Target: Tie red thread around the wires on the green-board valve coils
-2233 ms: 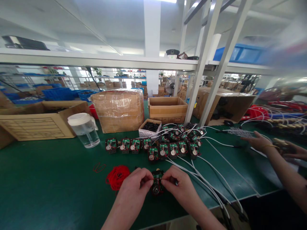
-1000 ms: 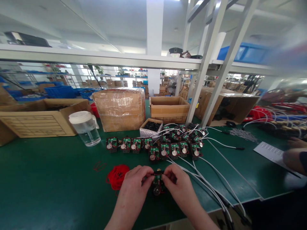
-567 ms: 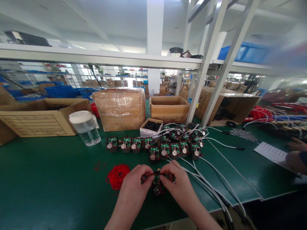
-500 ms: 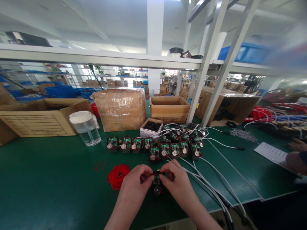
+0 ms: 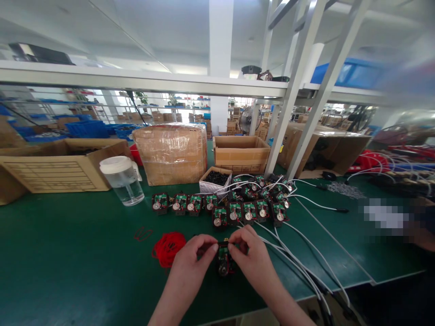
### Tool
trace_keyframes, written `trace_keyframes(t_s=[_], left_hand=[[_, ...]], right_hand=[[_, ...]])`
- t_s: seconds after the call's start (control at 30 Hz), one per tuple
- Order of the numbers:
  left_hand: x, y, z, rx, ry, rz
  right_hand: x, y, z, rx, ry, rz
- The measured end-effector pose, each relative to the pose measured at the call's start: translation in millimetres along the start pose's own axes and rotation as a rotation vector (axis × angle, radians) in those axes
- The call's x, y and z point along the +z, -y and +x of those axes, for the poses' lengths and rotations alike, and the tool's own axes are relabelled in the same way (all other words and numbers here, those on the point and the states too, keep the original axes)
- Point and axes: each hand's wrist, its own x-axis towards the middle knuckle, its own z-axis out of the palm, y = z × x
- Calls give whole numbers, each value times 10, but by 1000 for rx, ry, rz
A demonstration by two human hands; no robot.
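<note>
Between my hands on the green bench is a small black module with a green circuit board [image 5: 224, 260], red wires and a round metal part at its near end. My left hand [image 5: 193, 260] pinches the module's far left edge between thumb and forefinger. On the far right edge, my right hand [image 5: 252, 256] has the same closed pinch. A thin black strip runs between the fingertips, with a brass-coloured piece just beyond it. The fingers hide the module's far corners. Left of my left hand lies a bundle of red wire [image 5: 167, 248].
Several similar modules [image 5: 249, 212] stand in rows behind my hands, with white cables [image 5: 299, 253] trailing right. Farther back are a small box of black parts [image 5: 215, 179], cardboard boxes [image 5: 170, 154] and a clear water jug [image 5: 124, 183]. A metal shelf post crosses at right; a co-worker's arm shows beyond.
The whole view has shifted very slightly. Both hands keep their pinch on the module, with only a tiny shift of the fingers. The co-worker's area at right is now pixelated.
</note>
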Motion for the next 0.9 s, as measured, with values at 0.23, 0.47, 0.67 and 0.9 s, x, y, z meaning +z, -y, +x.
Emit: trace_keyframes(t_s=[0.23, 0.47, 0.67, 0.9], left_hand=[[97, 9, 19, -2, -50, 2], [113, -15, -16, 11, -84, 29], [145, 17, 2, 42, -94, 16], [111, 1, -9, 31, -54, -15]], right_hand=[[-31, -161, 3, 84, 12, 193], [-62, -104, -15, 48, 48, 114], [11, 57, 50, 17, 71, -8], [14, 59, 105, 13, 63, -7]])
